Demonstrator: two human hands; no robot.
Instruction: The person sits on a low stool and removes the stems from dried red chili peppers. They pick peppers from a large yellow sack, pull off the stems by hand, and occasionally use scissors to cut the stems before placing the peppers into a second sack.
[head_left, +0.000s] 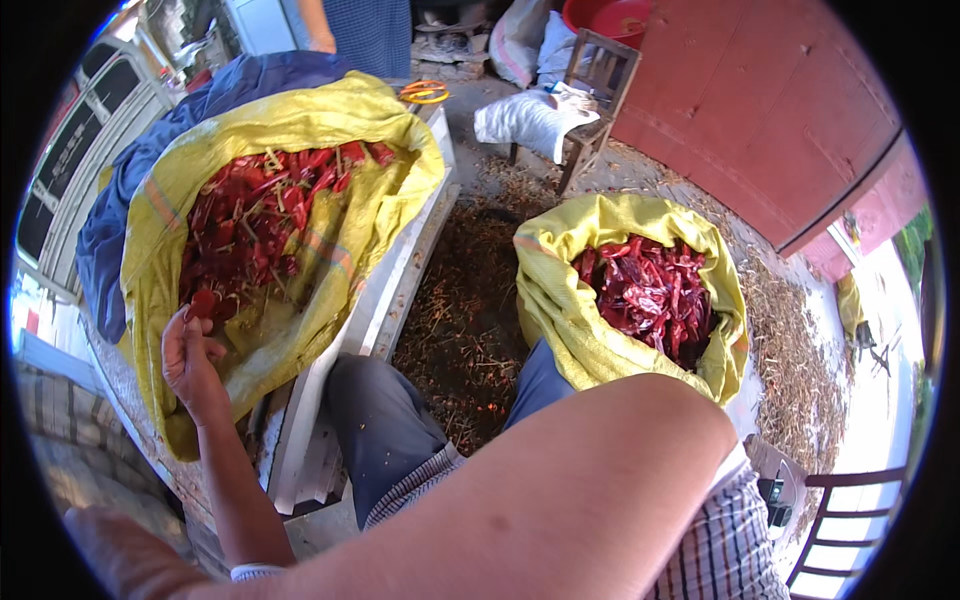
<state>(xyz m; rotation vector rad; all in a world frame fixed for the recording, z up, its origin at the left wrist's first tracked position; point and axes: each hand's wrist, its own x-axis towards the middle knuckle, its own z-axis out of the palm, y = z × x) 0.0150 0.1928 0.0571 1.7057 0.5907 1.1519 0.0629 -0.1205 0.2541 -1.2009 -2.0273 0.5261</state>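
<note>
My left hand (189, 360) pinches a piece of dried red chili pepper (203, 304) between thumb and fingers. It is over the near left edge of a yellow woven sack (390, 217), whose rolled-open mouth shows many dried red chili peppers (247, 217) with pale stems. My right forearm crosses low in front of me, close to the camera. At the lower left rim is my right hand (120, 544), blurred, its fingers not clear. Between my knees and the red panel, a second yellow sack (626, 210) stands upright with glossy dark red chilies (652, 296) inside.
Orange-handled scissors (424, 91) lie beyond the left sack. A wooden chair (592, 135) holds a white cloth (529, 120). Stems and debris (465, 337) cover the ground between the sacks. Another person's hand (322, 41) shows at the top. A red metal panel (757, 97) stands at right.
</note>
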